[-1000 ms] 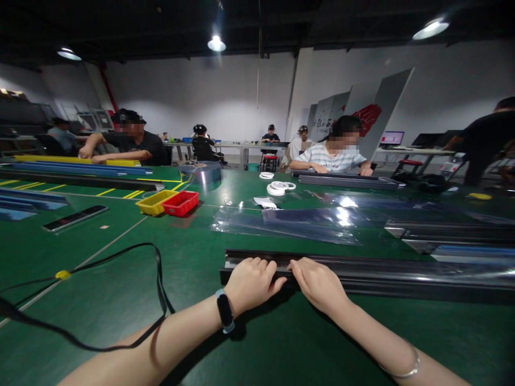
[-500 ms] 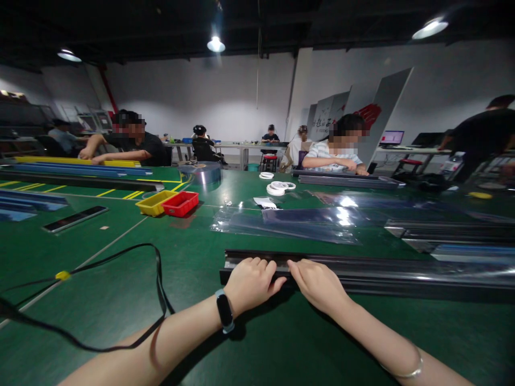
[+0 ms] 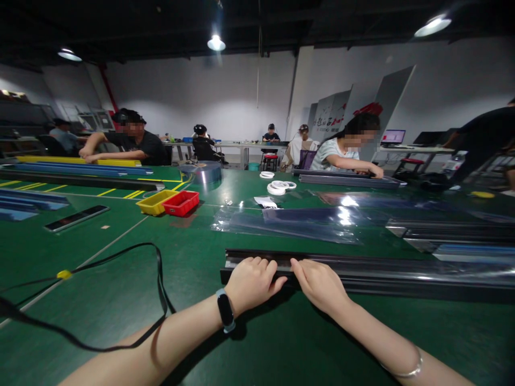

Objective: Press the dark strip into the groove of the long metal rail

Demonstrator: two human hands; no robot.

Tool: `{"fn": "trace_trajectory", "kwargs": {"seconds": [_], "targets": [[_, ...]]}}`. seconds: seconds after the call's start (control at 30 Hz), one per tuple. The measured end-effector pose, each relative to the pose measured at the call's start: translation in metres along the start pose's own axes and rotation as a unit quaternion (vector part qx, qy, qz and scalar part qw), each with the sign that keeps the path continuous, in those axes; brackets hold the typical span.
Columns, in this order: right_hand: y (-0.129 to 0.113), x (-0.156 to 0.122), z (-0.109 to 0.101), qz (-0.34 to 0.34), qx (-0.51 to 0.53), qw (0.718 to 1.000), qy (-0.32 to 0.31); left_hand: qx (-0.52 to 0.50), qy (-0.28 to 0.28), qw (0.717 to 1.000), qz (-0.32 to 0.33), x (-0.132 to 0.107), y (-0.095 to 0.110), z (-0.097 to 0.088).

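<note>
Head view: the left hand (image 3: 251, 284) is clamped on the near wall of a long black rail (image 3: 402, 276), close to its left end, fingers curled over the edge and thumb pointing right. Just beside it, the right hand (image 3: 319, 284) touches the same rail; its fingertips are mostly hidden, so I cannot tell whether it grips or only presses. The rail lies crosswise under both hands and runs off to the right on a green table (image 3: 120, 289). Beyond it lie clear plastic sheets (image 3: 289, 224), with white rings (image 3: 277, 187) farther back. To the left are a black strap (image 3: 159, 268), a phone (image 3: 76, 218), a yellow bin (image 3: 155, 203) and a red bin (image 3: 181, 203), these two touching. Across the table, two people bend over other profiles; more sit before a pale wall (image 3: 169, 80) under hanging lamps (image 3: 216, 43).
</note>
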State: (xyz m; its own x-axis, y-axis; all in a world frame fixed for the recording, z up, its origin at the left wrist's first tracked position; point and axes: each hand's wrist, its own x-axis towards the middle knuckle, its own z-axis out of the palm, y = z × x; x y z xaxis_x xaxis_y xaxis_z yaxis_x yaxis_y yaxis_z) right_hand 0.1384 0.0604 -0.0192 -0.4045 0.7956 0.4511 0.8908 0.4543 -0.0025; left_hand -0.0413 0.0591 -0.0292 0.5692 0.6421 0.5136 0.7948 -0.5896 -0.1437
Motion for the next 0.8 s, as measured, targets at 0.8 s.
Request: {"fn": "trace_trajectory", "kwargs": {"seconds": [0.8], "targets": [[-0.0015,0.002,0.0032,-0.041,-0.047,0.998,0.007,0.0,-0.013,1.0,0.004,0.0,-0.001,0.0012]]}}
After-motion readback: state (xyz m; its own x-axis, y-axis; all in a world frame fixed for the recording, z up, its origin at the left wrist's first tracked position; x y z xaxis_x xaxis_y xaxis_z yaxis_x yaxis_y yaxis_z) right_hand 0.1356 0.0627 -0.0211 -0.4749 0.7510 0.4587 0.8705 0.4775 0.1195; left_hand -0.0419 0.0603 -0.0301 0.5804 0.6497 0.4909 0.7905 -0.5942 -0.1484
